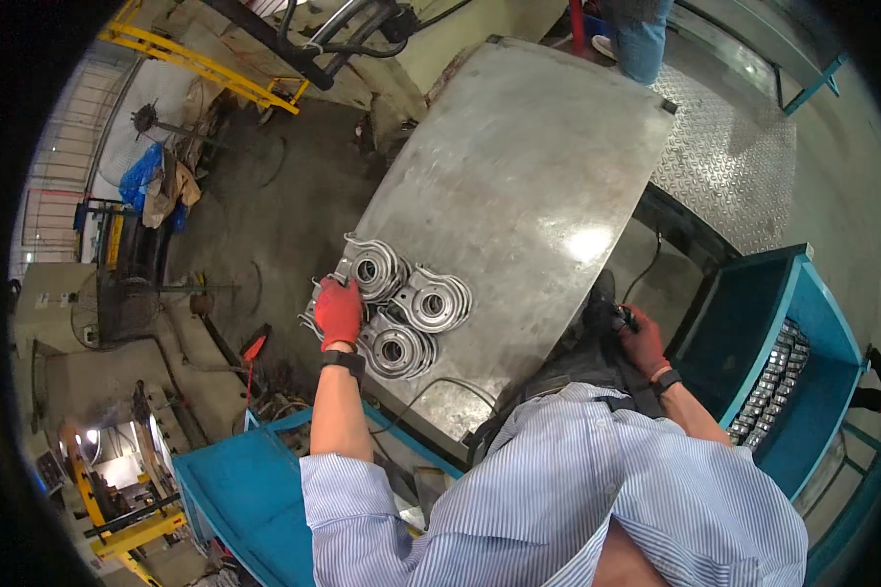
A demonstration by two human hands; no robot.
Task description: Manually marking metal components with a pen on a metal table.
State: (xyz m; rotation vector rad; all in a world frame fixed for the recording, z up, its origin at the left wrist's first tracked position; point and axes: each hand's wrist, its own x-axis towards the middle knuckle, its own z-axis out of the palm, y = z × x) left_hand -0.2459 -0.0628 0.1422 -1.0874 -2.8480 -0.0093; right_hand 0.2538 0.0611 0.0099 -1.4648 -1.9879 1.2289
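Note:
Three stacks of shiny stamped metal brackets, each with a round ring and a flared tab, sit together at the left edge of the metal table (519, 147). One stack (377, 269) is farthest, another stack (435, 301) lies to the right, and a third stack (398, 350) is nearest me. My left hand (340, 311), in a red glove, is closed at the tab ends on the left of the stacks; its fingertips are partly hidden. My right hand (643, 344), also red-gloved, is beside my body, closed on a small dark object (625, 315) that I cannot make out.
A blue bin (793, 323) at right holds rows of small metal parts (771, 382). Another blue cart (240, 489) stands at lower left. A cable (450, 382) crosses the table's near corner. A person's leg (641, 39) shows beyond the far edge, near a diamond-plate platform (729, 147).

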